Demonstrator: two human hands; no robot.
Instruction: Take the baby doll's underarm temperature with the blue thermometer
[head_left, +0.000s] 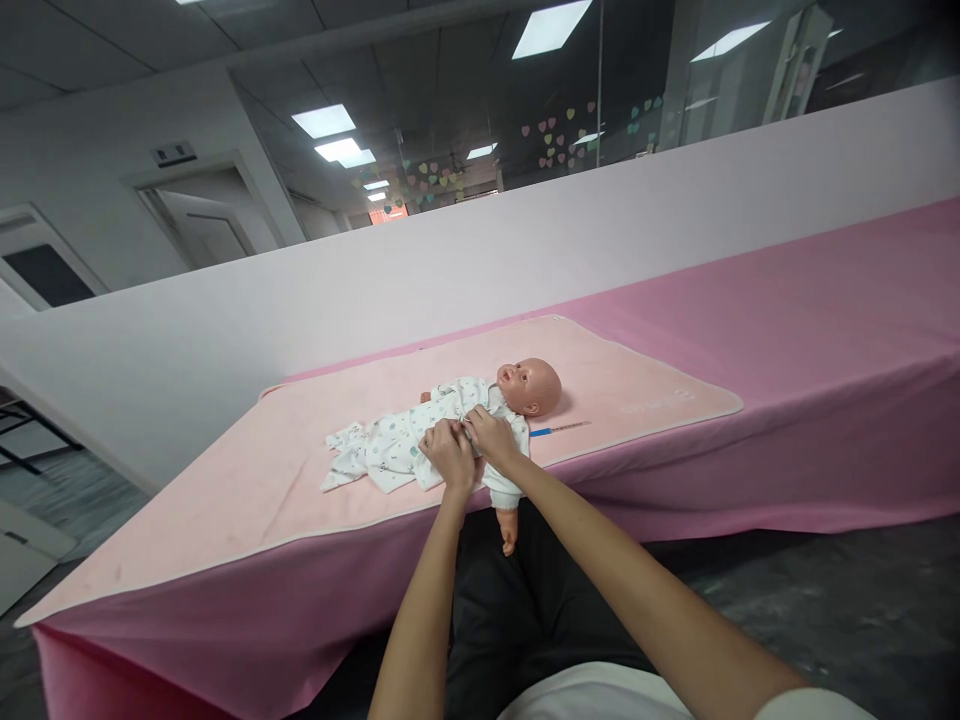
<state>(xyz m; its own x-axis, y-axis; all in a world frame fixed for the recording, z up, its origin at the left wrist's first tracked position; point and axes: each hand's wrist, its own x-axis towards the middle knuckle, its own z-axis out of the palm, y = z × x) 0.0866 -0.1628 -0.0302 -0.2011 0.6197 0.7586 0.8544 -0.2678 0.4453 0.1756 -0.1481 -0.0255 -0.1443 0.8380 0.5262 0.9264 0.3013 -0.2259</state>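
Note:
A baby doll (529, 385) lies on its back on a light pink mat (300, 450), head to the right, dressed in a white patterned garment (390, 445). One doll arm (508, 520) hangs over the table's front edge. My left hand (448, 455) and my right hand (491, 437) rest side by side on the doll's chest, fingers curled and pinching the garment's front. A thin stick with a blue end (559, 429) lies on the mat just right of the doll's shoulder.
The mat covers a long table draped in darker pink cloth (825, 340). A pale partition wall (450, 270) runs behind it, with glass above. Dark floor (825, 600) lies to the right of me.

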